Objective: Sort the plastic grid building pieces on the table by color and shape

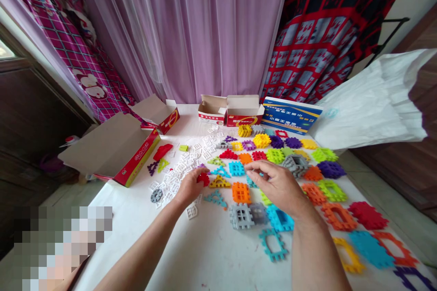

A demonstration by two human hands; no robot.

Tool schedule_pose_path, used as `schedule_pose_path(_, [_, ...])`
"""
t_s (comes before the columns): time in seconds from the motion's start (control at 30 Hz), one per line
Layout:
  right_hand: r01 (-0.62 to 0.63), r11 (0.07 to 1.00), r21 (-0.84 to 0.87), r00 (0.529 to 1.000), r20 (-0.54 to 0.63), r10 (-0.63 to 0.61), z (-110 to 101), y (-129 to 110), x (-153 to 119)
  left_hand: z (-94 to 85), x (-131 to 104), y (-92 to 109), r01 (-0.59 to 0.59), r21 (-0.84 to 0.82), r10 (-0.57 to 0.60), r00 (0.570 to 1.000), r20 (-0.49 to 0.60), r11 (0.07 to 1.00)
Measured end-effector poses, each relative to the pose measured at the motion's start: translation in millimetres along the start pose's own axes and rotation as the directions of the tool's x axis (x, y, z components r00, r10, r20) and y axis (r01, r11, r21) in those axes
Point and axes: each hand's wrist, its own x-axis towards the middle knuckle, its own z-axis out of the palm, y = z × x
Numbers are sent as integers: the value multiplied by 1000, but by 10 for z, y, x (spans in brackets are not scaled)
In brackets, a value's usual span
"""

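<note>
My left hand (191, 187) is over the middle of the table, its fingers closed around a small red plastic building piece (204, 179), partly hidden by them. Close by lie a yellow triangular piece (220, 182) and a blue triangular piece (221, 171). My right hand (278, 184) hovers with bent fingers, thumb and forefinger apart, and nothing shows between them. Below its fingertips is a partly covered teal piece (251, 182). A blue window-like square (236, 168) and an orange one (241, 193) lie between the hands.
Many white lattice pieces (184, 168) are scattered on the left. Coloured blocks, including a grey cube (241, 216), spread across the right. Open cartons (136, 159) and a blue box (290, 116) line the back. A white bag (372, 100) stands at the far right.
</note>
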Motion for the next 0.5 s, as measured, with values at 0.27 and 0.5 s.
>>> schedule_pose_path(0.27, [-7, 1000, 1, 1000, -1, 7, -14, -2, -9, -46, -116, -13, -230, 271, 219, 973, 70, 935])
schedule_pose_path(0.5, [2, 1000, -2, 1000, 9, -2, -3, -6, -5, -119, -144, 26, -228, 431, 191, 973, 129, 873])
